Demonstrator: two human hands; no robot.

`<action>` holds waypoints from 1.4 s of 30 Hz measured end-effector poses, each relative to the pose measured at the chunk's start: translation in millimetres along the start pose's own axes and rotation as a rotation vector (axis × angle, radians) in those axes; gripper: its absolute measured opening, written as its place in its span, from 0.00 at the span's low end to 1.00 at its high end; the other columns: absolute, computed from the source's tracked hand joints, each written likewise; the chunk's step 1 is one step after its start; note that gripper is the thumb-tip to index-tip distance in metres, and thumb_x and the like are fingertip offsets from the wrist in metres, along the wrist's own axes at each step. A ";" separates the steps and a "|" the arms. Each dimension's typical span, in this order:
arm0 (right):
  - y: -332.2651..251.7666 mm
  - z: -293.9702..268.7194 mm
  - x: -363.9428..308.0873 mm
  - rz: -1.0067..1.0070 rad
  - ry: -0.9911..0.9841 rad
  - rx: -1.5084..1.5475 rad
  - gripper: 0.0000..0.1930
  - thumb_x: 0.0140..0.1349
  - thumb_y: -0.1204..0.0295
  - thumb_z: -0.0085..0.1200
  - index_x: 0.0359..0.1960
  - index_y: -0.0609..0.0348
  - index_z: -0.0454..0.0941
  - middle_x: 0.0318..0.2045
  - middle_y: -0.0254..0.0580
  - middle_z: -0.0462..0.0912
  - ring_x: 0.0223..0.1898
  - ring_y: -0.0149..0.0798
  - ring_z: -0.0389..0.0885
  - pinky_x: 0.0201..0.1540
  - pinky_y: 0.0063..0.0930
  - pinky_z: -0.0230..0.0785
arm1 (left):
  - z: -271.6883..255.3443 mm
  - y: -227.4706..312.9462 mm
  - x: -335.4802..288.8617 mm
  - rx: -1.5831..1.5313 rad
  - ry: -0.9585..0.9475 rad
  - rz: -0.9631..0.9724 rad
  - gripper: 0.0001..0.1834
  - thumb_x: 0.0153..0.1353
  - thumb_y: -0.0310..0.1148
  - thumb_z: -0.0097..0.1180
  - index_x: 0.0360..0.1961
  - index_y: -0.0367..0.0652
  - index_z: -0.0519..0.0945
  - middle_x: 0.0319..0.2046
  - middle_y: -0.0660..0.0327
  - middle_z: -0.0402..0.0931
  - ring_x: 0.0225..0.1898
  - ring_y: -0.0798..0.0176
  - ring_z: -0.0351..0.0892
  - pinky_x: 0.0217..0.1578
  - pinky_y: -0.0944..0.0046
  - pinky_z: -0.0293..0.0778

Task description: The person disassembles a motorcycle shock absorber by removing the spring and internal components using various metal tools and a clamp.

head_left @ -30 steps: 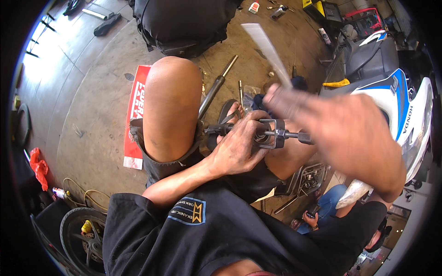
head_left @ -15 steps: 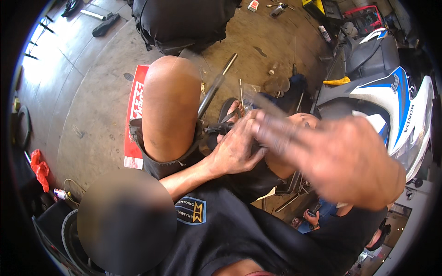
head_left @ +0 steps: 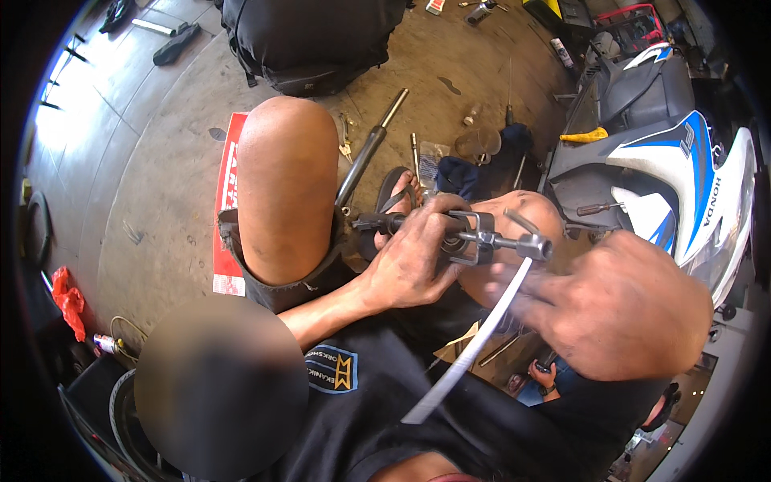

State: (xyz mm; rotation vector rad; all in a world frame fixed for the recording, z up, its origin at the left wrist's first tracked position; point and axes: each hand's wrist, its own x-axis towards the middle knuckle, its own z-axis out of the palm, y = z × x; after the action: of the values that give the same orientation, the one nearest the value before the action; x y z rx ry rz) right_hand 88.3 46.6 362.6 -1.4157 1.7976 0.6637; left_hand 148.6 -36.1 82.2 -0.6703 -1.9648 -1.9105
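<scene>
My left hand [head_left: 414,261] is wrapped round a dark metal screw puller [head_left: 484,238], or the dark shaft in line with it. The tool's bracket juts out to the right of my fingers, and its threaded rod ends in a metal head [head_left: 536,247]. The dark shaft's other end [head_left: 373,221] shows left of my hand. A long silver bar [head_left: 470,353], smeared by motion, slants from near the head down toward my black shirt. My right hand [head_left: 626,309] is beside the bar, fingers stretched out and blurred; whether they touch it is unclear.
A shock-absorber-like tube [head_left: 373,149] lies beyond my knee, beside a sandalled foot [head_left: 399,193]. A white and blue motorcycle [head_left: 683,177] stands right, with a screwdriver [head_left: 598,209] on it. A black bag [head_left: 313,48] sits ahead. Another person's hand [head_left: 544,373] shows lower right.
My right hand has moved right and slightly down, away from my left hand, uncovering the puller and its rod. The blurred bar has swung from above the hands to below. My left hand keeps its grip.
</scene>
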 end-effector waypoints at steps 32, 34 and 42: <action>95.8 22.4 24.9 0.139 0.657 -0.483 0.15 0.55 0.70 0.57 0.45 0.60 0.81 0.33 0.44 0.80 0.30 0.46 0.78 0.39 0.39 0.71 | 7.2 4.1 3.9 -0.063 -0.023 -0.003 0.29 0.48 0.21 0.68 0.50 0.34 0.66 0.52 0.43 0.68 0.53 0.38 0.73 0.53 0.46 0.69; 91.1 55.8 -1.2 0.199 0.645 -0.585 0.11 0.50 0.70 0.57 0.36 0.58 0.80 0.29 0.42 0.79 0.33 0.45 0.78 0.41 0.36 0.71 | 8.1 3.6 6.7 -0.073 -0.021 -0.006 0.29 0.48 0.22 0.68 0.49 0.36 0.65 0.51 0.43 0.70 0.54 0.39 0.73 0.64 0.37 0.57; -25.7 -0.3 -8.8 -0.096 -0.142 0.030 0.20 0.58 0.70 0.52 0.49 0.68 0.82 0.30 0.39 0.87 0.17 0.31 0.82 0.13 0.28 0.70 | 9.5 3.2 12.6 -0.064 0.014 0.041 0.27 0.48 0.19 0.66 0.48 0.34 0.67 0.50 0.43 0.70 0.49 0.38 0.75 0.52 0.47 0.69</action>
State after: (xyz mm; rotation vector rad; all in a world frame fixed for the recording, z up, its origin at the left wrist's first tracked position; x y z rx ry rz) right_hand 114.0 44.9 371.0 -1.3899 1.6128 0.6674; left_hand 140.6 -25.4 91.1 -0.7076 -1.8737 -1.9558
